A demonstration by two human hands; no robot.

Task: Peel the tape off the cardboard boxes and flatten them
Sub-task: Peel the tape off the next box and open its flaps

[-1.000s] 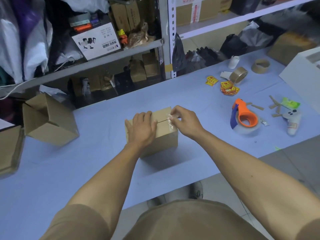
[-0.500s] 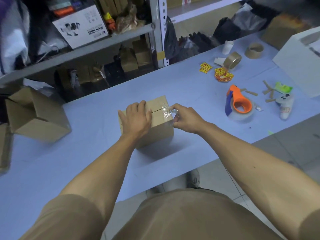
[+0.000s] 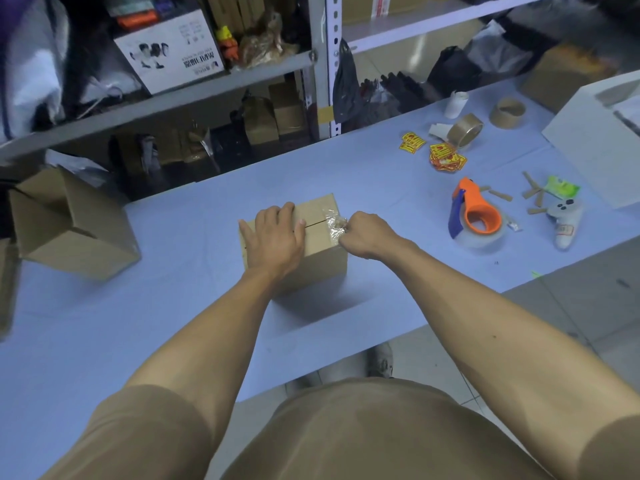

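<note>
Head view: a person stands at a blue table (image 3: pixel 173 334), both hands on a small cardboard box (image 3: pixel 322 261).
Box position: middle of the table, upright, top seam showing.
Left hand (image 3: pixel 273 237): lies flat on the box top, fingers straight, pressing down.
Right hand (image 3: pixel 367 235): fingers curled, pinching crumpled clear tape (image 3: pixel 334 225) at the box's right top edge.
Nearby: an open cardboard box (image 3: pixel 69 226) lies tipped at far left; an orange tape dispenser (image 3: pixel 476 216) sits to the right.
</note>
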